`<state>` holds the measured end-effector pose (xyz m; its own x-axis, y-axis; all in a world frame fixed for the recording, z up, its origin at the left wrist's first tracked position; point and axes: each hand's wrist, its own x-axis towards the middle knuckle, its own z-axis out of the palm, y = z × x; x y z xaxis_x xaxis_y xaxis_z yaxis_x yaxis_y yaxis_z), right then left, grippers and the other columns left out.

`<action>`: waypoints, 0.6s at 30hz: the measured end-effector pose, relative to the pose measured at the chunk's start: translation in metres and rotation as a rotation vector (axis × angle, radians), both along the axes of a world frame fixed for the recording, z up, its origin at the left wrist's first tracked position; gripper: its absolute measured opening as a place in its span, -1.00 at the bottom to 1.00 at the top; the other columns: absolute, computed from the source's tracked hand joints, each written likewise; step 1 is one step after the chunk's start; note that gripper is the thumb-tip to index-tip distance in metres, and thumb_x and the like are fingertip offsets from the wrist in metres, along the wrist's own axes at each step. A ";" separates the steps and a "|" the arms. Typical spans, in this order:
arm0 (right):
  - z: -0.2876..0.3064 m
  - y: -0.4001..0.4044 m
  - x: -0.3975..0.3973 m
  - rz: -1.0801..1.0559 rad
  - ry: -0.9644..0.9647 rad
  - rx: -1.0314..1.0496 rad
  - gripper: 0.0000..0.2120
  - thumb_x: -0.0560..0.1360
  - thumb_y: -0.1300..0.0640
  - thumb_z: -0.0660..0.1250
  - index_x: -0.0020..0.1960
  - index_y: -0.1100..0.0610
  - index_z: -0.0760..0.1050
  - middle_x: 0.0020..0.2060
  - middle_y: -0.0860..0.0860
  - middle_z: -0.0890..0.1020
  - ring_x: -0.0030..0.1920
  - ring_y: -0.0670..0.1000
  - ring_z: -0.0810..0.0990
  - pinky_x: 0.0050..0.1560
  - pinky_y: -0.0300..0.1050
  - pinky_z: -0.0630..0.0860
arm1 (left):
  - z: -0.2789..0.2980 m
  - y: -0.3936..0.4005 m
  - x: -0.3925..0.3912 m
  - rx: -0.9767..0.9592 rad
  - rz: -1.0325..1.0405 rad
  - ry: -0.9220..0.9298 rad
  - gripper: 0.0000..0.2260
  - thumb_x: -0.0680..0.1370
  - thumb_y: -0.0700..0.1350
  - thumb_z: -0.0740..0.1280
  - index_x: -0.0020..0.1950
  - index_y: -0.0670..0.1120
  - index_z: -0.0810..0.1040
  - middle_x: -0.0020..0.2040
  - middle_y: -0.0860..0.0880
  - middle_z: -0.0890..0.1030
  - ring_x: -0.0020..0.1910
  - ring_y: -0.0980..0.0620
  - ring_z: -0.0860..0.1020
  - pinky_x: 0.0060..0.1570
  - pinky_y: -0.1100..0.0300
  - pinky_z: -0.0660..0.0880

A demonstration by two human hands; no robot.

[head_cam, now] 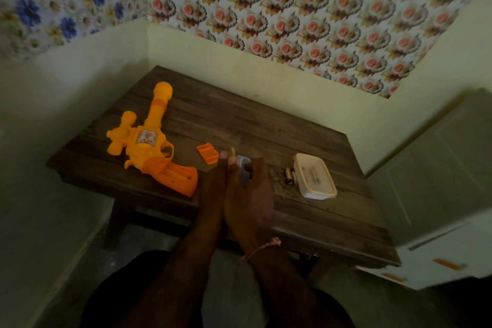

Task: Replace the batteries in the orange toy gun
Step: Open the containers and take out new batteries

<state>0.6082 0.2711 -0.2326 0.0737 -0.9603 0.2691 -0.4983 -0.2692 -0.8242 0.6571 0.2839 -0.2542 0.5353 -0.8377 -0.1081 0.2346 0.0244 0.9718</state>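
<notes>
Head view, toy gun (149, 146) sticker unreadable

The orange toy gun (153, 145) lies flat on its side in the left centre of the frame, barrel pointing toward the top, grip toward the lower right. The grip's battery compartment is open. The orange battery cover (207, 153) lies detached, just right of the trigger. Loose batteries (290, 175) lie right of centre. One battery (232, 151) is raised at centre frame.
</notes>
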 end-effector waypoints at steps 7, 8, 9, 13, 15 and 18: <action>0.009 -0.017 -0.007 0.006 0.022 0.016 -0.72 0.62 -0.02 0.11 -0.02 0.10 0.53 -0.14 0.01 0.61 -0.12 -0.03 0.57 -0.11 -0.15 0.48 | 0.026 -0.005 -0.001 0.114 0.192 0.016 -0.55 0.64 0.16 0.05 -0.06 -0.12 0.60 -0.15 -0.06 0.61 -0.23 0.07 0.56 -0.30 0.41 0.44; 0.012 -0.017 -0.008 0.031 0.016 0.028 -0.70 0.62 -0.05 0.11 -0.02 0.08 0.53 -0.18 -0.05 0.58 -0.15 -0.08 0.56 -0.18 -0.22 0.44 | 0.025 -0.006 0.000 0.099 0.189 0.000 -0.51 0.63 0.19 0.06 -0.03 -0.14 0.63 -0.08 -0.10 0.65 -0.15 0.00 0.60 -0.13 0.29 0.52; 0.013 -0.017 -0.007 0.058 0.014 0.035 -0.69 0.61 -0.10 0.10 -0.02 0.06 0.53 -0.20 -0.10 0.55 -0.17 -0.13 0.54 -0.23 -0.31 0.41 | 0.020 -0.009 0.003 0.086 0.202 -0.026 -0.49 0.62 0.21 0.07 0.02 -0.15 0.64 -0.03 -0.13 0.66 -0.06 -0.06 0.62 0.00 0.15 0.54; 0.013 -0.014 -0.002 0.123 -0.068 0.159 -0.60 0.57 -0.22 0.11 -0.02 0.07 0.54 -0.23 -0.13 0.57 -0.19 -0.14 0.54 -0.26 -0.34 0.38 | 0.014 -0.005 0.005 0.013 0.108 -0.102 -0.40 0.53 0.33 0.10 0.21 -0.13 0.58 0.16 -0.12 0.62 0.18 -0.09 0.57 0.16 0.11 0.51; 0.013 -0.014 -0.001 0.144 -0.098 0.197 -0.61 0.51 -0.27 0.18 -0.05 0.05 0.52 -0.22 -0.10 0.61 -0.18 -0.14 0.58 -0.21 -0.22 0.47 | 0.014 -0.001 0.002 -0.029 0.104 -0.117 -0.37 0.48 0.36 0.11 0.22 -0.11 0.57 0.18 -0.11 0.61 0.19 -0.06 0.57 0.20 -0.03 0.50; 0.009 -0.014 0.001 0.150 -0.056 0.140 -0.64 0.50 -0.27 0.21 -0.05 0.02 0.50 -0.18 -0.07 0.62 -0.16 -0.13 0.59 -0.18 -0.19 0.51 | 0.015 -0.005 0.002 -0.041 0.206 -0.074 -0.59 0.62 0.18 0.12 -0.13 -0.06 0.61 -0.19 -0.02 0.65 -0.21 0.26 0.61 -0.15 0.33 0.52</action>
<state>0.6095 0.2566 -0.2237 0.2074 -0.9679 0.1418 -0.4137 -0.2182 -0.8839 0.6592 0.2791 -0.2390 0.7010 -0.7125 -0.0305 0.1486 0.1041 0.9834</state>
